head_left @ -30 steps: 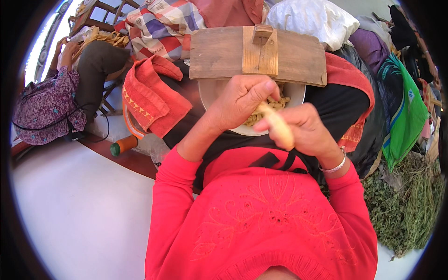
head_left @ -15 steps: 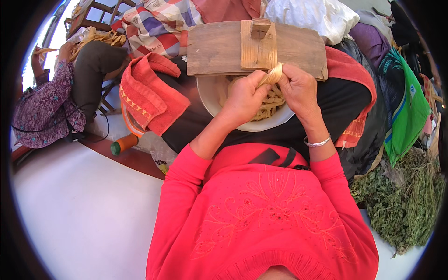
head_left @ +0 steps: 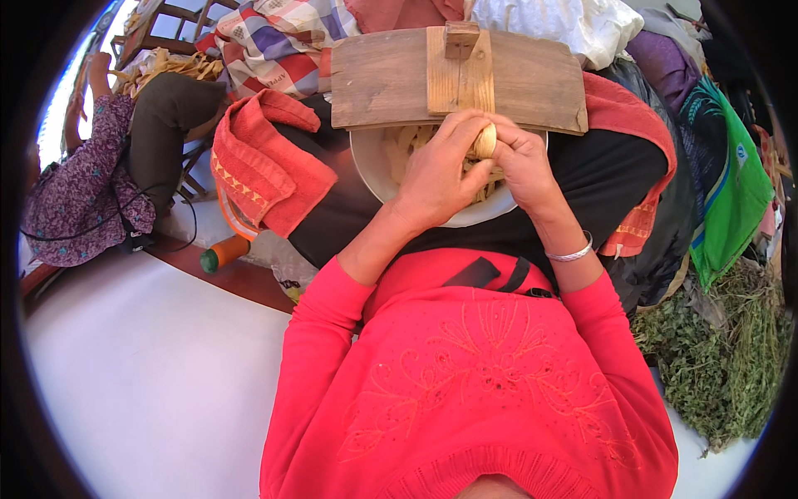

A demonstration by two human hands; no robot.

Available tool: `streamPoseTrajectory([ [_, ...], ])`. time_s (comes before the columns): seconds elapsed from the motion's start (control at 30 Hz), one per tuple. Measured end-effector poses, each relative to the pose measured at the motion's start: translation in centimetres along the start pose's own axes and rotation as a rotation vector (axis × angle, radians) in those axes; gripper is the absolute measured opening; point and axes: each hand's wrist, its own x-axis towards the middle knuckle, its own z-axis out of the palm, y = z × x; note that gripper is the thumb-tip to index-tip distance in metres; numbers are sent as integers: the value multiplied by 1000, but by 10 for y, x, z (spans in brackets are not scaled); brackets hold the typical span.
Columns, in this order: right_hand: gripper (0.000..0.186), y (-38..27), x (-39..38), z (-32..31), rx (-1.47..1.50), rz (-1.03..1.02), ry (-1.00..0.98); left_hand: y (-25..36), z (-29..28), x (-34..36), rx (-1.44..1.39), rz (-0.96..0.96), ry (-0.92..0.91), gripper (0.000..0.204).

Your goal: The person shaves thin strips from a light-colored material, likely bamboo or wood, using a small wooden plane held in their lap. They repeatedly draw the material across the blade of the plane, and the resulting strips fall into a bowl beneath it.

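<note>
A small folded bundle of pale yellow, dried-looking strips [head_left: 485, 142] is pinched between my two hands. My left hand [head_left: 439, 176] is closed, its fingers lying over the top of the bundle and partly hiding it. From the other side, my right hand [head_left: 527, 170] grips it with thumb and bent fingers. Both are held over a white bowl [head_left: 363, 170] in my lap, which contains more pale strips [head_left: 399, 150]. Just beyond my fingers a wooden board [head_left: 374, 79] lies across the bowl's far side, with a lighter crosspiece [head_left: 460, 87] and a small upright block [head_left: 460, 41].
Red towels [head_left: 270, 166] drape over my legs. To the left sits another person in a patterned purple sleeve [head_left: 87, 187], near an orange spool [head_left: 226, 251]. On the right are a green bag [head_left: 736, 204], black plastic [head_left: 644, 216] and dried green plants [head_left: 715, 366]. A white sack [head_left: 565, 29] stands behind the board.
My hands have drawn together, and my left fingers have moved up over the bundle. The bundle now looks rounder and more upright. At the left, the other person's arm has risen.
</note>
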Motion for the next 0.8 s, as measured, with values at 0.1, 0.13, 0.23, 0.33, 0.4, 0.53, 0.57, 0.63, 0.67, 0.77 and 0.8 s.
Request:
streamPoseTrajectory([
  [0.1,13,-5,2,1,-668,-457,173,6,-2,5,92,-75,-27,28],
  [0.13,13,-7,3,1,-703,-514,175,2,2,7,119,-100,-13,27],
  [0.23,9,-13,4,3,-686,-581,190,-10,6,12,43,-237,-33,27],
  [0.33,5,-20,-1,10,-469,-504,222,-23,12,11,-398,-475,-10,27],
  [0.4,4,-23,5,10,-426,-537,262,-24,11,7,-711,-619,-17,25],
  [0.53,7,-15,18,0,-245,-429,371,-18,2,-25,-708,-542,18,16],
  [0.57,7,-9,20,-4,-192,-389,348,-20,0,-30,-590,-449,66,14],
  [0.63,14,-5,19,-16,-19,-314,342,-25,-11,-28,2,-82,119,9],
  [0.67,21,-12,21,-19,103,-283,360,-27,-17,-24,301,108,141,9],
  [0.77,33,-41,24,-24,-211,-259,117,-11,-31,-7,491,262,63,16],
  [0.8,33,-49,25,-25,-318,-219,15,-8,-33,-2,541,306,37,16],
])
